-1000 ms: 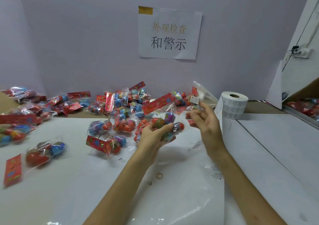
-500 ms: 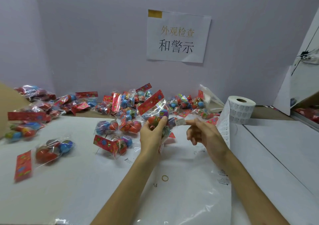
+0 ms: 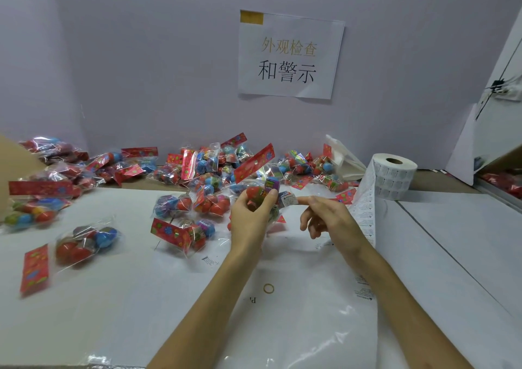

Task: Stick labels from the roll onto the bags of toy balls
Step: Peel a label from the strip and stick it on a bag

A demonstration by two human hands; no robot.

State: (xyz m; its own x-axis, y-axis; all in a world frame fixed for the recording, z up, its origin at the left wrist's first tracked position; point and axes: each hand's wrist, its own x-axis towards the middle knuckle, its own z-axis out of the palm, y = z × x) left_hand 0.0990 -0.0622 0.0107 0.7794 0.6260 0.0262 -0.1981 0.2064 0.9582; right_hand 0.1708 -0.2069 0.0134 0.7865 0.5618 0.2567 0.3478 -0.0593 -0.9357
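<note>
My left hand grips a clear bag of toy balls and holds it upright above the table, its red header card pointing up. A small white label sits on the bag's right side. My right hand is just right of the bag, and its straight index fingertip touches the label while the other fingers hang loosely curled. The label roll stands on end at the back right. Its loose strip trails down behind my right wrist.
Several bags of balls lie heaped along the back wall, with more at the left and centre. A rubber band lies on a clear plastic sheet between my forearms. A paper sign hangs on the wall.
My left hand turned the bag upright and raised it. My right hand brought the label against the bag, then straightened its index finger onto the label.
</note>
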